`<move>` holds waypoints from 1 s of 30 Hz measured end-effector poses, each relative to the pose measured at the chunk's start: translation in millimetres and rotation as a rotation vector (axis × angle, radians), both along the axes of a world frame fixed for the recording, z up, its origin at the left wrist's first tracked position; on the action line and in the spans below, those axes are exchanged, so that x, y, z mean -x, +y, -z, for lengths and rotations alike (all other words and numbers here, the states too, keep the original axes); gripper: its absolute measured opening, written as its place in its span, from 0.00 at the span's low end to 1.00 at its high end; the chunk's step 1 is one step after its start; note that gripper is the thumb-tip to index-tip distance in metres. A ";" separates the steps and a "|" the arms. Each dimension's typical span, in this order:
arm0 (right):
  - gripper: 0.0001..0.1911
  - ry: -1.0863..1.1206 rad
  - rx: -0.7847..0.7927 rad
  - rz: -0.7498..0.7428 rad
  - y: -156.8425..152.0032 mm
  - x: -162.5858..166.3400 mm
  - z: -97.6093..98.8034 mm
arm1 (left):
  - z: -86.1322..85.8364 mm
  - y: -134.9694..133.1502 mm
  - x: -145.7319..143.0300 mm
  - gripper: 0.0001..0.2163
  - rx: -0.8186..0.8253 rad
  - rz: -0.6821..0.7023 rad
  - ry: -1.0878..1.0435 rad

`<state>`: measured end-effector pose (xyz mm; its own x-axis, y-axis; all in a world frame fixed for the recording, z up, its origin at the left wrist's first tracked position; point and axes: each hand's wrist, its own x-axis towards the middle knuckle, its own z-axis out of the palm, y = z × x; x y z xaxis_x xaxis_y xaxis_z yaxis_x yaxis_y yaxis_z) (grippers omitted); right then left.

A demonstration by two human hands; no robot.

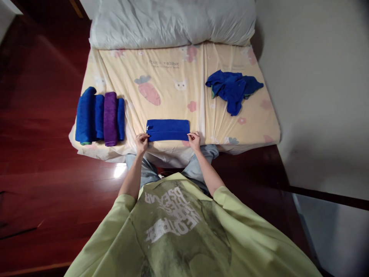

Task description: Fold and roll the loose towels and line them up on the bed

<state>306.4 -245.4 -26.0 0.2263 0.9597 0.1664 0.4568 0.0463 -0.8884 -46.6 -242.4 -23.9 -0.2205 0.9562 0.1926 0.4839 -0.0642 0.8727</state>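
A blue towel [168, 130] lies folded into a flat strip near the front edge of the bed, with a small white tag at its left end. My left hand [142, 143] pinches its near left corner. At the near right corner, the fingers of my right hand [194, 141] are closed on the same towel. To the left lie several rolled towels side by side, blue ones [85, 115] and one purple towel [110, 119]. Off to the right, crumpled blue cloths [230, 88] with green edging lie in a loose heap.
The bed [164, 104] has a yellow sheet printed with rabbits and carrots. A white quilt [173, 23] is bunched along its far side. A pale wall [317, 96] stands to the right, and dark red wooden floor [43, 154] lies to the left.
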 end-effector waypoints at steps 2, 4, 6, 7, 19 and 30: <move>0.12 0.018 -0.009 -0.019 -0.2 1.2 -0.5 | -0.7 -0.1 0.5 0.08 0.014 0.027 0.020; 0.13 0.025 -0.026 -0.045 -0.3 1.0 -0.2 | -0.6 -0.5 1.5 0.09 0.025 0.050 0.022; 0.14 0.019 -0.045 -0.079 -0.8 -1.0 -0.2 | -0.8 -1.5 2.9 0.09 0.029 0.070 0.009; 0.15 0.010 -0.048 -0.099 -1.3 -2.7 -0.5 | -1.3 -2.2 3.5 0.09 0.033 0.077 0.004; 0.24 -0.002 -0.026 -0.275 -2.0 -19.8 1.6 | -9.0 -1.9 3.6 0.17 0.052 0.145 0.013; 0.21 0.063 0.099 -0.068 4.4 -16.8 0.1 | 5.4 3.1 7.7 0.14 0.172 -0.031 -0.124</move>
